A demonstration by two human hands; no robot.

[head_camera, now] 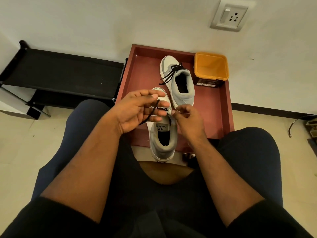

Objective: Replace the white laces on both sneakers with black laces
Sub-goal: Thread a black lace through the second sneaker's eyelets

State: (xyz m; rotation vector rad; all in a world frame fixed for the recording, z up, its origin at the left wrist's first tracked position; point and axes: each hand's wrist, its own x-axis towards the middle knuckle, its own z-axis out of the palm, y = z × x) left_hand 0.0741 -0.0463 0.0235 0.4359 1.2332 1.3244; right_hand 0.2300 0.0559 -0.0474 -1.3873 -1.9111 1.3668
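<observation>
Lap and forearms: we are sitting low, knees apart, both forearms reaching forward over the near sneaker (163,140), which is lying heel toward us across the front edge of the red tray (223,107).

Left hand (137,109): palm is turning up, fingers loosely spread; the black lace (151,114) is running across the palm, its end seeming to pass under the thumb. We are reading this as a light hold, not a firm pinch.

Right hand (187,117): fingers are curling in, thumb and forefinger meeting just beside the eyelet rows; whether they are pinching the lace's other end we cannot tell, as it is hidden there.

Step in hand: we are judging this as threading the near sneaker, with only the lower rows laced in black so far.

How to do it well: we are keeping both ends even in length, feeding the tip through each eyelet from beneath, drawing slack out row by row, and keeping the lace flat and untwisted.

Risk: the sneaker is overhanging the tray edge and may tip under a hard pull.

Far sneaker (180,79): it is sitting in the tray, already carrying black laces, loose and untied.

Orange tub (211,68): it is standing open in the tray's far right corner.

Beyond: a black shoe rack (65,71) is standing against the wall to the left.
</observation>
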